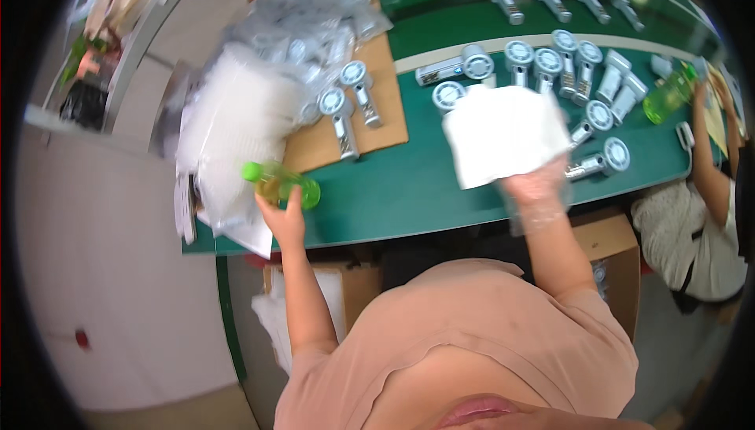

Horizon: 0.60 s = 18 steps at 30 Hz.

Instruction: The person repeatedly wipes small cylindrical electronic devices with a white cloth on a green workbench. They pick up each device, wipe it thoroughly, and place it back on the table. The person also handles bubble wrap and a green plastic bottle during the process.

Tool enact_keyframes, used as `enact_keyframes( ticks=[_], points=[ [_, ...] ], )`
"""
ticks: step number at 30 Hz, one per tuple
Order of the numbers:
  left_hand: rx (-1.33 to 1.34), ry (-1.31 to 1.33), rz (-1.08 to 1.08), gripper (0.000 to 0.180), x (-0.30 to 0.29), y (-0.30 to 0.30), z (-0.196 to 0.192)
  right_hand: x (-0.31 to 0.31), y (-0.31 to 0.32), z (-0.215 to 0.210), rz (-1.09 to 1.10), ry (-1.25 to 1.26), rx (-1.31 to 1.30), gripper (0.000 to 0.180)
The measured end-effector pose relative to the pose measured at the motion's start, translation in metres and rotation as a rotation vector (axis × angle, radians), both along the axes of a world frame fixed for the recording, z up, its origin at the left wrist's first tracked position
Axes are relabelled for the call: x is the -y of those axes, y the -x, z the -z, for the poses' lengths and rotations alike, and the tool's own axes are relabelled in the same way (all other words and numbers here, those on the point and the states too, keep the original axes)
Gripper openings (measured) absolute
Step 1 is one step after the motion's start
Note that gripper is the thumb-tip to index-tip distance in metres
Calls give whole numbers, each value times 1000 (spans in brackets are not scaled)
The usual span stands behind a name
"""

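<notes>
We grip the bottle [278, 179] in our left hand [285, 216], over the table's [377, 208] left end, beside the white wrap [240, 107] | our right hand [538, 184] holds the white sheet [503, 135], blurred, near the devices [616, 155]

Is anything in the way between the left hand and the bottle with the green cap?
Nothing visible is in the way: the left hand is right on the green-capped bottle, gripping its side.

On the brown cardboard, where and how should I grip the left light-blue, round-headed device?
Probably take the device by its narrow handle, from the near edge of the green table: the handle points that way, and the wide round head lies farther off.
</notes>
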<state>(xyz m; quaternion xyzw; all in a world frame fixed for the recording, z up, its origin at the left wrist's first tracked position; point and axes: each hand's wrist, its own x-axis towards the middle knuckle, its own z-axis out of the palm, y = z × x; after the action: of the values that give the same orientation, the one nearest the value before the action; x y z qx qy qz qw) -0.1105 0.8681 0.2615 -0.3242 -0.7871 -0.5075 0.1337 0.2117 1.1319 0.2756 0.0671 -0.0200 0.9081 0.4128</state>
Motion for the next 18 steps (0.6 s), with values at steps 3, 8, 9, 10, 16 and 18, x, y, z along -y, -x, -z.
enact_keyframes(
  ticks=[3,8,9,10,16,18],
  points=[
    [-317,278,386,63,-43,-50,-54,31,37,-14,-84,83,-1,57],
    [-638,717,754,75,-74,-112,-94,70,63,14,-131,-49,330,49],
    [-721,668,757,72,-78,-115,-94,72,61,16,-91,-49,457,46],
    [-722,681,768,71,-79,-117,-95,75,60,16,-54,-49,583,44],
    [-683,684,788,67,-81,-125,-75,75,54,32,47,-32,776,40],
    [-630,700,792,67,-77,-123,-66,76,54,32,28,-15,781,41]
  ],
)
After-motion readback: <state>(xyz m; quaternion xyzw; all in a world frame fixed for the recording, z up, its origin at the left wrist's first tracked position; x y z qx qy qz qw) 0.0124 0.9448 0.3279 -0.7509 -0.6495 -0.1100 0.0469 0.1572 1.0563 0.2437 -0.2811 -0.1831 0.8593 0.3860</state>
